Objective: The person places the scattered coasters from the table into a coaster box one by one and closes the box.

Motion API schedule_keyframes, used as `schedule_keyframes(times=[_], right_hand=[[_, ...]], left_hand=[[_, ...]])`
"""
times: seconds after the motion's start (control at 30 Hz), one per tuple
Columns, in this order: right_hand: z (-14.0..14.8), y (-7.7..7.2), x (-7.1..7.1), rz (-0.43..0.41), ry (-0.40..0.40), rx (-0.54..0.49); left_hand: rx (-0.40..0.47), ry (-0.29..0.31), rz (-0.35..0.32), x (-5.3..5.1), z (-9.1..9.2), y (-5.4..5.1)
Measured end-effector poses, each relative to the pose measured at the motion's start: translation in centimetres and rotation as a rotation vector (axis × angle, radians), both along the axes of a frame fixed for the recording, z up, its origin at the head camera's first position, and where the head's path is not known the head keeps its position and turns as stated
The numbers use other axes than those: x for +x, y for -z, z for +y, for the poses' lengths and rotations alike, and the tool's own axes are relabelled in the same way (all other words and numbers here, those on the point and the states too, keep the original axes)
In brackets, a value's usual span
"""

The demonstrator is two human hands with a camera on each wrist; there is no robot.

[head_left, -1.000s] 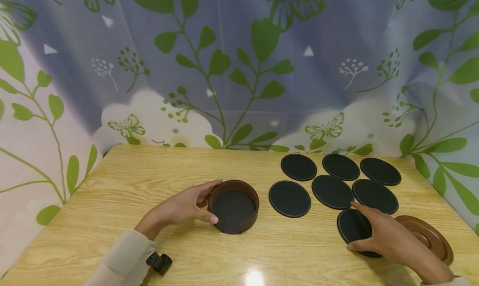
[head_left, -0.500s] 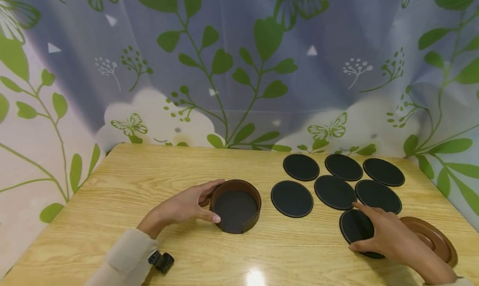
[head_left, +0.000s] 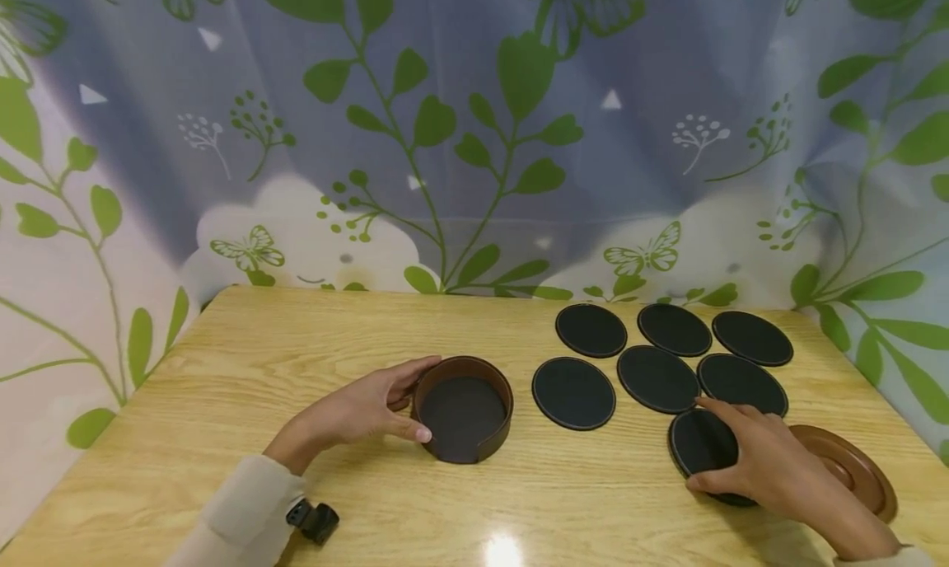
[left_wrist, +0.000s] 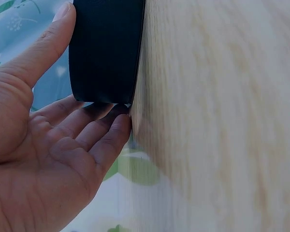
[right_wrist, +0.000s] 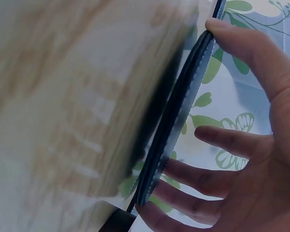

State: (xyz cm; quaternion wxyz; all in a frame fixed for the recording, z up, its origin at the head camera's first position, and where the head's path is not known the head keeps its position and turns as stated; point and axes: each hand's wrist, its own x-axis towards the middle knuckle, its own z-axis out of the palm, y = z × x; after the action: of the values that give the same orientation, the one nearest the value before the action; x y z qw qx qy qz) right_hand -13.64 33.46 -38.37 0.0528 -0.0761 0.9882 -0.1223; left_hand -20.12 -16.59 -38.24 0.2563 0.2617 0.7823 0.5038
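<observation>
The round brown holder point(head_left: 463, 419), dark inside and with a slit at its front, stands upright on the table. My left hand point(head_left: 356, 406) grips its left side, thumb at the front rim and fingers behind; the left wrist view shows the holder's dark wall point(left_wrist: 106, 48) between thumb and fingers. At the right, my right hand point(head_left: 778, 464) pinches black round coasters point(head_left: 700, 447) by opposite edges. Two stitched layers point(right_wrist: 171, 125) seem stacked there in the right wrist view, thumb at one end and a fingertip at the other. The holder's floor looks bare.
Several black coasters point(head_left: 574, 393) lie flat, side by side, at the right and back right. A brown round lid point(head_left: 853, 472) lies partly behind my right forearm. A patterned curtain point(head_left: 474, 180) hangs along the table's back edge.
The coasters in my right hand appear raised very slightly at the near side. My left hand keeps its grip on the holder, and the head view has shifted a little.
</observation>
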Motion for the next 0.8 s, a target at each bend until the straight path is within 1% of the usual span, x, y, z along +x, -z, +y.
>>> schedule_keyframes(times=[0.27,0.4,0.67,0.8], right_hand=[[-0.5,-0.4,0.4,0.052,-0.003,-0.015],[-1.3,-0.8,0.3,0.078,-0.01,-0.023],[-4.3,-2.5,-0.4,0.069,-0.036,-0.027],[-6.4,-3.5,-0.9,0.045,-0.053,-0.041]], left_hand=[[0.009,0.0,-0.018,0.1,-0.1,0.0],[0.012,0.001,-0.024,0.1,-0.1,0.0],[0.012,-0.001,-0.029,0.2,0.0,-0.1],[0.005,-0.008,-0.031,0.2,-0.1,-0.1]])
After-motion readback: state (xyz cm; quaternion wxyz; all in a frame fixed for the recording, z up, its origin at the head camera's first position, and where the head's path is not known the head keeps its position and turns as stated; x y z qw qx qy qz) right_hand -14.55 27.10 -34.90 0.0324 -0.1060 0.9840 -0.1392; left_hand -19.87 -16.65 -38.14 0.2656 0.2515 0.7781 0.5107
